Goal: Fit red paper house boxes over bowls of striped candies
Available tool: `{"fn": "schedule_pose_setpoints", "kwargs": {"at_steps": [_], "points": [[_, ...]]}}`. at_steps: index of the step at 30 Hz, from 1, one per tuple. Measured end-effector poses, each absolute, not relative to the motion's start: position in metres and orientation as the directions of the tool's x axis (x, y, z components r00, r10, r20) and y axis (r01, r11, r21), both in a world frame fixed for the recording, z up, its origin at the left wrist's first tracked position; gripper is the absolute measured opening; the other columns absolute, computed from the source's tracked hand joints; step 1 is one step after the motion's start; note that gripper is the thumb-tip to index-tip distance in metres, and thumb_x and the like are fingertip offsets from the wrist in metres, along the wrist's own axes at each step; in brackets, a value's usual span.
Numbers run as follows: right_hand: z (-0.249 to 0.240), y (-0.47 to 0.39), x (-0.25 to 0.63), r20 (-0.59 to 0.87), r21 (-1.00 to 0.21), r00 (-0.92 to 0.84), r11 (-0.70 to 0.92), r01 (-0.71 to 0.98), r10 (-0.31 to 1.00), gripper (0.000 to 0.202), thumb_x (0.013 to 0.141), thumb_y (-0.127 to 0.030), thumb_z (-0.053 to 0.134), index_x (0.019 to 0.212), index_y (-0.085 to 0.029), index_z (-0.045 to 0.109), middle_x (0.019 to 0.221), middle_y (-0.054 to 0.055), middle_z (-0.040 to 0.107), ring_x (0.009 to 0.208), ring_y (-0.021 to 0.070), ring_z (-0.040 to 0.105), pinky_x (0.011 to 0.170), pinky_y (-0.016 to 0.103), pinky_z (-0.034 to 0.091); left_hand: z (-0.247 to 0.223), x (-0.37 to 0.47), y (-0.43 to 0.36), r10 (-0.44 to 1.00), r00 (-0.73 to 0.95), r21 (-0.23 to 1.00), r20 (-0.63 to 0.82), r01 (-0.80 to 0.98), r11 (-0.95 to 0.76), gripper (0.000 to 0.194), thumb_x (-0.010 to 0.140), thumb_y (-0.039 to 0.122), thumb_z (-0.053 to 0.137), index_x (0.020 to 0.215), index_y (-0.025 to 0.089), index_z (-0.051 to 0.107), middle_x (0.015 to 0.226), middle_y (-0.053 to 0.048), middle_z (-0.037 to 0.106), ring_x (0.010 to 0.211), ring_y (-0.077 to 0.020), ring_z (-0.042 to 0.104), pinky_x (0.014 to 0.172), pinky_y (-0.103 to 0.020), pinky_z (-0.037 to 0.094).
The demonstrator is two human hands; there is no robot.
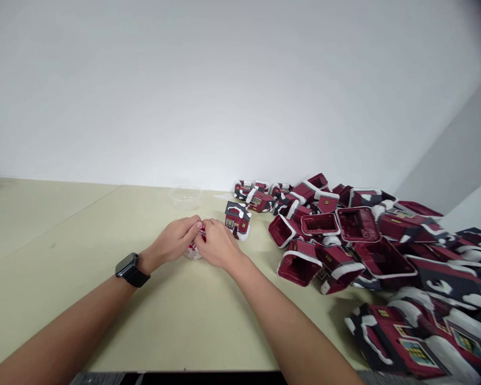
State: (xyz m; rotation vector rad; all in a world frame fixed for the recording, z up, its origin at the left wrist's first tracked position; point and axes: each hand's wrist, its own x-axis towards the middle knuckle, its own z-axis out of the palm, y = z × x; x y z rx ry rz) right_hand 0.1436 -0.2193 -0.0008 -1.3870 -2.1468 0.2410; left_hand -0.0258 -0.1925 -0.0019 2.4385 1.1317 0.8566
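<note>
My left hand [176, 238] and my right hand [217, 243] meet above a small clear plastic tub [192, 255] on the table. Both have their fingers bent and pressed together at the tips. Between them show small red and white pieces [193, 246], partly covered by the fingers; their kind is too small to tell. A dark watch sits on my left wrist. Just beyond my right hand stands a little dark-red toy house [237, 220] with a dark, snow-patched roof.
A second clear plastic tub [185, 198] stands near the wall. To the right lies a big heap of dark-red house shells [358, 224], several with their hollow undersides showing. The pale table [152, 331] ends at a front edge close to me.
</note>
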Motion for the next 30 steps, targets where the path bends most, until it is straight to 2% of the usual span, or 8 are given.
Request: {"fn": "schedule_pose_setpoints", "kwargs": {"at_steps": [7, 13, 20, 30], "points": [[0.004, -0.224, 0.144, 0.308, -0.466, -0.258, 0.382, 0.798, 0.916, 0.038, 0.101, -0.042, 0.044, 0.113, -0.013, 0.064, 0.116, 0.015, 0.066, 0.105, 0.0269, 0.064, 0.089, 0.036, 0.047, -0.008, -0.02, -0.194, 0.724, 0.486, 0.528, 0.488, 0.497, -0.689, 0.048, 0.107, 0.049, 0.03, 0.083, 0.018, 0.058, 0.073, -0.002, 0.058, 0.071, -0.0178, 0.053, 0.07, -0.029, 0.042], [0.009, -0.23, 0.147, 0.253, -0.491, -0.237, 0.336, 0.804, 0.938, 0.038, 0.099, -0.047, 0.043, 0.11, -0.017, 0.062, 0.115, 0.014, 0.067, 0.104, 0.0282, 0.067, 0.085, 0.037, 0.049, -0.011, -0.017, -0.199, 0.729, 0.471, 0.591, 0.496, 0.432, -0.681, 0.049, 0.107, 0.049, 0.032, 0.082, 0.016, 0.059, 0.074, -0.002, 0.059, 0.07, -0.0156, 0.052, 0.068, -0.027, 0.043], [0.01, -0.231, 0.147, 0.242, -0.488, -0.238, 0.33, 0.808, 0.941, 0.04, 0.099, -0.048, 0.04, 0.106, -0.016, 0.063, 0.106, 0.015, 0.072, 0.097, 0.029, 0.07, 0.08, 0.035, 0.047, -0.011, -0.017, -0.2, 0.738, 0.472, 0.626, 0.483, 0.404, -0.667, 0.049, 0.107, 0.049, 0.033, 0.079, 0.016, 0.056, 0.072, -0.001, 0.055, 0.068, -0.0146, 0.049, 0.067, -0.026, 0.042], [0.012, -0.234, 0.148, 0.226, -0.483, -0.262, 0.341, 0.806, 0.938, 0.044, 0.098, -0.048, 0.042, 0.101, -0.016, 0.071, 0.106, 0.017, 0.072, 0.099, 0.029, 0.069, 0.081, 0.035, 0.047, -0.012, -0.017, -0.201, 0.72, 0.462, 0.603, 0.518, 0.399, -0.691, 0.052, 0.107, 0.052, 0.032, 0.079, 0.016, 0.058, 0.071, -0.002, 0.057, 0.066, -0.0151, 0.05, 0.066, -0.028, 0.042]]}}
